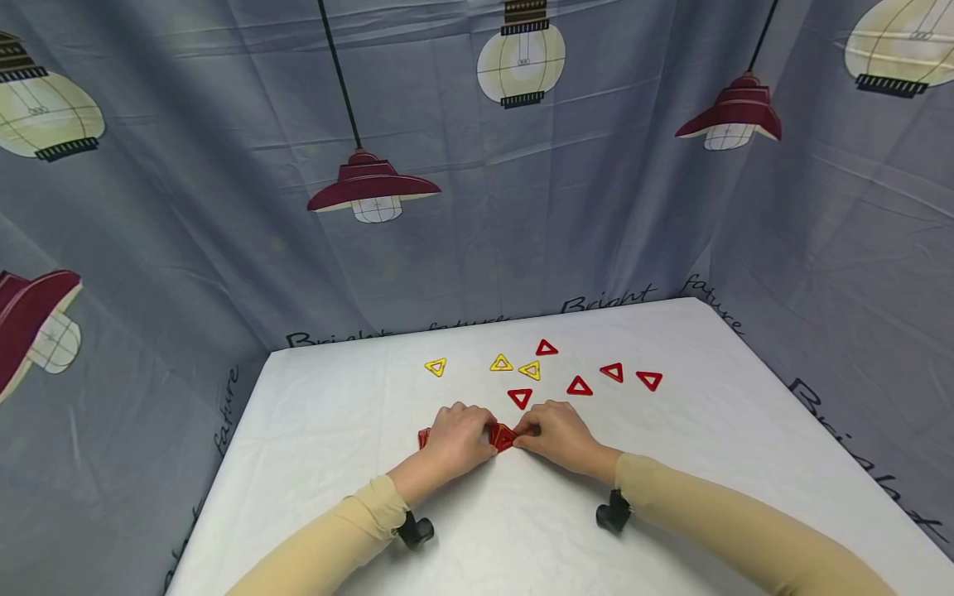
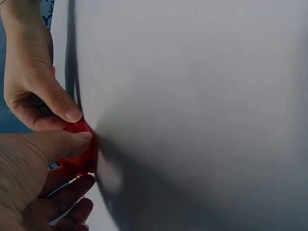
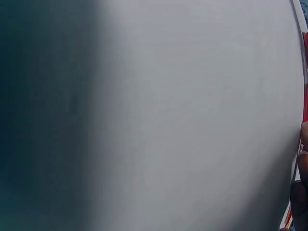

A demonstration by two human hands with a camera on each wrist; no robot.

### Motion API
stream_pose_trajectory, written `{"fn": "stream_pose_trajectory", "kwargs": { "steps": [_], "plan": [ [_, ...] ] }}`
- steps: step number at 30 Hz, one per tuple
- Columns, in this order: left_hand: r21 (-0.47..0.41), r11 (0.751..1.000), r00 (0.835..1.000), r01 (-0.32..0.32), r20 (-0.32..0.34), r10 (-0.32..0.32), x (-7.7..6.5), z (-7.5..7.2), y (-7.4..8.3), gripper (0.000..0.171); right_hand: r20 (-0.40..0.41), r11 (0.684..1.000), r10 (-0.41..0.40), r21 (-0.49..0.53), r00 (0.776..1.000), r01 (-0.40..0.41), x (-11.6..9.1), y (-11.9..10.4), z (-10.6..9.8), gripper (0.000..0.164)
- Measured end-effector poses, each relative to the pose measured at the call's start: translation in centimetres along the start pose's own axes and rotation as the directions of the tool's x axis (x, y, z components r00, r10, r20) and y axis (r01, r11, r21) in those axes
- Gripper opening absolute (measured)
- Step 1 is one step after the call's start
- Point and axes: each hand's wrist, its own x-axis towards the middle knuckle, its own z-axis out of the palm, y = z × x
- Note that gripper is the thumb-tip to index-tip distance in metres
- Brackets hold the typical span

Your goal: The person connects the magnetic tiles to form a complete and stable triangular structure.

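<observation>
Over the middle of the white table, both hands meet at a cluster of red translucent triangle tiles [image 1: 502, 437]. My left hand [image 1: 456, 439] pinches the cluster from its left side; in the left wrist view the left thumb [image 2: 79, 137] lies across the red tiles [image 2: 85, 161]. From the other side my right hand [image 1: 561, 432] holds the cluster's edge between thumb and fingers. Another red piece [image 1: 423, 438] shows beyond the left hand, partly hidden by it. The right wrist view catches only fingertips [image 3: 303, 166] and slivers of red at its right edge.
Three yellow triangle frames [image 1: 502, 363] lie behind the hands. Several red triangle frames [image 1: 579, 386] are scattered behind and to the right, one [image 1: 520, 398] close beyond the right hand. The white table [image 1: 313, 430] ends at a patterned curtain [image 1: 477, 248] on the back and sides.
</observation>
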Motion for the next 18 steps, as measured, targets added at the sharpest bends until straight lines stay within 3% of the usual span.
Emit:
{"fn": "stream_pose_trajectory", "kwargs": {
  "steps": [13,18],
  "plan": [
    [0.119,0.993,0.993,0.009,0.118,-0.023,0.0,-2.6,-1.7,0.028,0.012,0.999,-0.040,-0.015,0.999,0.040,1.7,-2.4,1.7,0.013],
    [0.152,0.988,0.992,0.009,0.127,-0.028,-0.1,-3.0,-2.3,0.031,0.012,0.998,-0.050,-0.031,0.999,0.050,2.2,-3.2,2.2,0.013]
  ]
}}
